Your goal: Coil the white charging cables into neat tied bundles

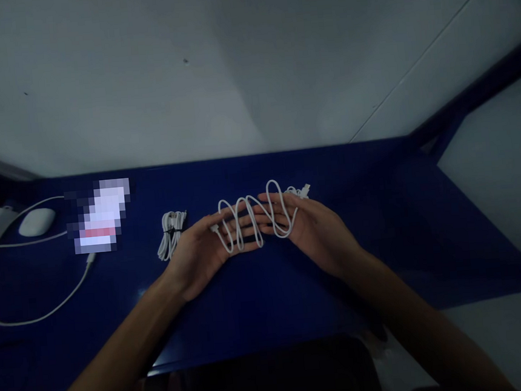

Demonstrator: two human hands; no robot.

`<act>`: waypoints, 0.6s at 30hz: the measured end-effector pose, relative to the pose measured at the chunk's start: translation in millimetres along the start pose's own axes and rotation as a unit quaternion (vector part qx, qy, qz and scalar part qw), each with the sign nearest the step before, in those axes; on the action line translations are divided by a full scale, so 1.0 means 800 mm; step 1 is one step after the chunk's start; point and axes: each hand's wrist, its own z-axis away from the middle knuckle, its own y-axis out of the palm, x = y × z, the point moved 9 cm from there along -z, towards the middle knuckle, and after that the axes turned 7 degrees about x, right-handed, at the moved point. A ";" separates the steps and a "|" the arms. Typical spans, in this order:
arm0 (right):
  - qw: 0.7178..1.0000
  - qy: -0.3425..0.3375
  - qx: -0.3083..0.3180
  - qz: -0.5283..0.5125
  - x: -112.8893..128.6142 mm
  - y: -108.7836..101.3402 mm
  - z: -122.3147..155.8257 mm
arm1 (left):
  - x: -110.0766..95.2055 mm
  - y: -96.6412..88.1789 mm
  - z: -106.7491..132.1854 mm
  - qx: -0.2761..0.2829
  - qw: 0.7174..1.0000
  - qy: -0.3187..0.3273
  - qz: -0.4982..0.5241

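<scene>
Hands (pixel 201 249) (pixel 316 230) under cable (pixel 283 236), blue tabletop (pixel 252 306), grey wall (pixel 166 106)

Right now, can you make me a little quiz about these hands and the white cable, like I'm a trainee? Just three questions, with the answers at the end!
1. True or false: the looped white cable touches both the left hand and the right hand.
2. Pick one: what colour is the table? A) red B) blue C) yellow
3. Fill in the blank: the bright screen is nearer to the ____ hand.

Key: 1. True. 2. B. 3. Left.
</scene>
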 end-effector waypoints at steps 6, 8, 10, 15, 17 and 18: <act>1.000 0.012 0.004 -0.023 -0.003 0.001 -0.001 | -0.003 0.004 -0.002 0.025 0.998 -0.011 0.056; 0.999 0.014 0.008 -0.029 -0.003 0.003 0.000 | -0.005 0.005 -0.003 0.034 0.997 -0.010 0.061; 1.000 0.013 0.010 -0.024 -0.002 0.004 0.000 | -0.005 0.003 -0.003 0.034 0.997 -0.012 0.062; 1.000 0.001 0.010 0.016 0.002 0.004 0.002 | -0.005 -0.003 -0.003 0.009 0.997 -0.020 0.070; 0.999 0.004 0.007 0.041 0.003 0.003 0.003 | -0.006 -0.003 -0.003 0.004 0.997 -0.020 0.073; 0.999 0.002 0.005 0.054 0.004 0.003 0.004 | -0.006 -0.003 -0.002 0.003 0.997 -0.020 0.073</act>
